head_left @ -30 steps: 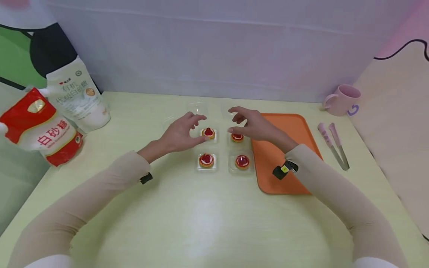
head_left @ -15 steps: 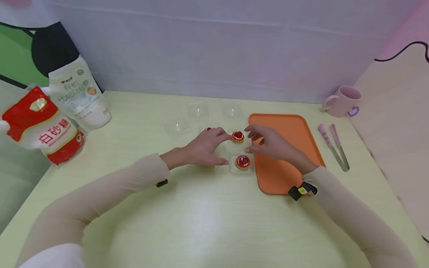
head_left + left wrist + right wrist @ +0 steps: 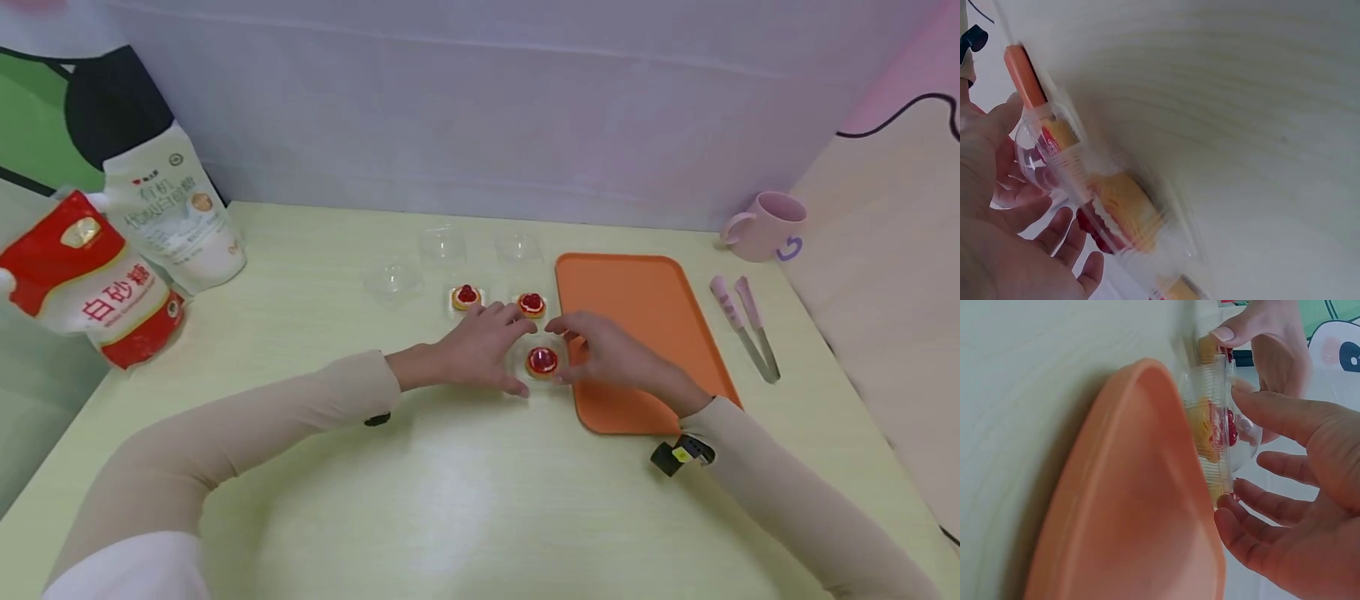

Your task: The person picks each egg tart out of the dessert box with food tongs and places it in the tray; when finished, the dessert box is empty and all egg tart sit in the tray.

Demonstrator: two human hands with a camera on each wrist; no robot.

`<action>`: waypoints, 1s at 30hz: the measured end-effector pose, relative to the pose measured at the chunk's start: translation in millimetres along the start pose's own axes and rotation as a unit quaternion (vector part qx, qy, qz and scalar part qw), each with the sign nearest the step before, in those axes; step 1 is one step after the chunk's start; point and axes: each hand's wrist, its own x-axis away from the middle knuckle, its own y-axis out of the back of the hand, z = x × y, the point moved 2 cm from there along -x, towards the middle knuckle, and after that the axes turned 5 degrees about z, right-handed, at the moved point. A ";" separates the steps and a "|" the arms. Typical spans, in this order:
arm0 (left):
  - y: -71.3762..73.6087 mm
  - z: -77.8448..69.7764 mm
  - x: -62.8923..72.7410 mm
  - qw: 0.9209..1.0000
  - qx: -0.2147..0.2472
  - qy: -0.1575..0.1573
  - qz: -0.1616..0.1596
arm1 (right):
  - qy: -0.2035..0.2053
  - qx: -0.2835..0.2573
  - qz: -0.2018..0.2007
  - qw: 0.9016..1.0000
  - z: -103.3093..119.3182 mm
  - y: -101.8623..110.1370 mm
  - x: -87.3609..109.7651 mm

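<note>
A red-topped tart (image 3: 542,361) sits at the near right of the group in a clear plastic box with a domed lid (image 3: 1247,440) over it. My left hand (image 3: 483,350) reaches in from its left, fingers spread, covering the near left tart in the head view; that cream-edged tart (image 3: 1125,209) shows in the left wrist view. On the lidded box's other side is my right hand (image 3: 611,354), fingers loosely bent, its thumb tip right at the box's rim. Behind them, two more tarts, a left one (image 3: 467,296) and a right one (image 3: 532,305), sit in uncovered clear bases.
Three clear domed lids, one at left (image 3: 393,279), one in the middle (image 3: 442,244) and one at right (image 3: 517,247), lie farther back. An orange tray (image 3: 637,292) lies under my right hand. Tongs (image 3: 746,329), a pink mug (image 3: 767,225) and sugar bags (image 3: 112,287) stand at the sides.
My left hand has moved right and toward me, from the far left tart to beside the lidded box. My right hand has moved right and nearer, from the far right tart to that box.
</note>
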 end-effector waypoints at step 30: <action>-15.1 -13.1 -6.8 0.992 -0.112 0.047 -0.029 | 0.016 0.108 -0.030 0.994 10.5 -24.0 0.8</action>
